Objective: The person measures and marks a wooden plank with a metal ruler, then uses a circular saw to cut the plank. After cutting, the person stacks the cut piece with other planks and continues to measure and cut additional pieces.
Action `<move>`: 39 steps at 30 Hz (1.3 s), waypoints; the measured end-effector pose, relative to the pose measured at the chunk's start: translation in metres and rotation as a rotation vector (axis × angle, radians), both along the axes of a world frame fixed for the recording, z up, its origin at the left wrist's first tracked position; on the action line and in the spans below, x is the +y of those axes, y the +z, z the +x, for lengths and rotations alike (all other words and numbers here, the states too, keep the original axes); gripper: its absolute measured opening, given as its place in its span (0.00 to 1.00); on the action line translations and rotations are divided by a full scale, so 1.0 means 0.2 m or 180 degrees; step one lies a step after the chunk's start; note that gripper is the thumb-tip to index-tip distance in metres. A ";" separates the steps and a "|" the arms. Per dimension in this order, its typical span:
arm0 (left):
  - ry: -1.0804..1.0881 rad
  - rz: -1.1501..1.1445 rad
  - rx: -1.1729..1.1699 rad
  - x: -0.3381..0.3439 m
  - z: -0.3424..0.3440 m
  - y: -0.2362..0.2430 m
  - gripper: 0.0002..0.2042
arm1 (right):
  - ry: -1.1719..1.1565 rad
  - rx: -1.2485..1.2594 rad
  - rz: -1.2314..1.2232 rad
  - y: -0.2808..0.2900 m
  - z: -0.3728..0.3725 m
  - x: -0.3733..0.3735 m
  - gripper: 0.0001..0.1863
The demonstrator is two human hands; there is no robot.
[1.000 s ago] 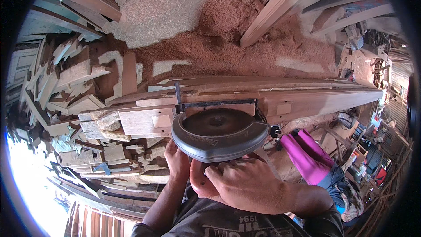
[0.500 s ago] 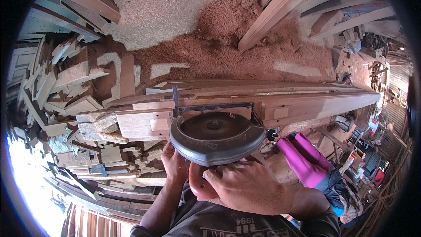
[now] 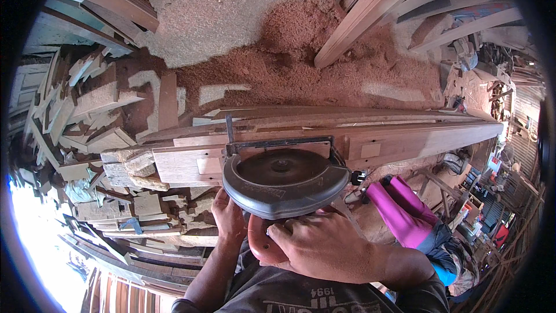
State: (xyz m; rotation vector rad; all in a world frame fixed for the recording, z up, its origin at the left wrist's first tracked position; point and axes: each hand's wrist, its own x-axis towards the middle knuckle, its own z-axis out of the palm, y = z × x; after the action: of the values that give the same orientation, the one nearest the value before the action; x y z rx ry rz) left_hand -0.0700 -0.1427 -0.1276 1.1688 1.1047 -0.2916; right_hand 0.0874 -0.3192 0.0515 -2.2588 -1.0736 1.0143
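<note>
A circular saw (image 3: pixel 275 196) with a dark round guard and metal base sits across long wooden boards (image 3: pixel 411 139). My right hand (image 3: pixel 318 246) is closed round its orange handle (image 3: pixel 260 240). On the saw's left, my left hand (image 3: pixel 227 217) has its fingers curled up beside the guard at the near side of the boards; what they grip is partly hidden. The blade itself cannot be made out clearly.
Piled offcuts (image 3: pixel 101 110) crowd the left. Sawdust (image 3: pixel 295 75) and long timbers (image 3: pixel 365 11) lie beyond the boards. At right, a person in magenta trousers (image 3: pixel 394 214) is close to my right arm, with a cluttered workshop (image 3: pixel 492 185) behind.
Since a second ago, the saw and both my hands have shifted slightly left; the board and surroundings have also shifted a little in view. My grip looks unchanged.
</note>
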 end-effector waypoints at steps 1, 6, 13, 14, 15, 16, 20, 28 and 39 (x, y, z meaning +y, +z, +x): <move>0.0002 -0.0023 -0.0022 0.00 0.00 0.00 0.10 | -0.0024 -0.0016 0.0042 -0.01 0.00 0.00 0.20; -0.0088 0.0088 -0.0128 0.00 0.01 0.01 0.10 | -0.0118 -0.0089 0.0058 -0.01 0.00 0.00 0.21; -0.0083 0.0156 -0.0073 0.00 0.01 0.00 0.10 | -0.0108 -0.0067 0.0084 -0.03 0.00 -0.02 0.22; -0.0064 0.0137 -0.0072 0.00 0.01 0.00 0.10 | -0.0096 -0.0054 0.0102 -0.03 0.00 -0.02 0.22; -0.0045 0.0118 -0.0072 0.00 0.01 0.01 0.10 | -0.0085 -0.0041 0.0121 -0.03 0.01 -0.02 0.22; -0.0026 0.0099 -0.0071 -0.01 0.01 0.01 0.10 | -0.0059 -0.0017 0.0111 -0.03 0.00 -0.03 0.22; 0.0136 -0.0023 -0.0086 -0.01 0.01 0.01 0.10 | 0.0017 0.0060 0.0092 -0.04 0.00 -0.04 0.22; -0.0002 -0.0015 -0.0175 0.00 0.01 0.00 0.12 | 0.0014 -0.0070 0.0200 -0.04 0.02 -0.03 0.20; 0.0248 -0.0197 -0.0039 0.00 0.03 0.03 0.14 | -0.0009 0.0090 0.0154 -0.05 0.02 -0.04 0.20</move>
State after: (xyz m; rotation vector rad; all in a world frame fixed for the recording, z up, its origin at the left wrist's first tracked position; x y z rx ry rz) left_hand -0.0648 -0.1433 -0.1215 1.0689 1.1202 -0.2563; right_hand 0.0916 -0.3273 0.0419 -2.2008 -1.0714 1.0054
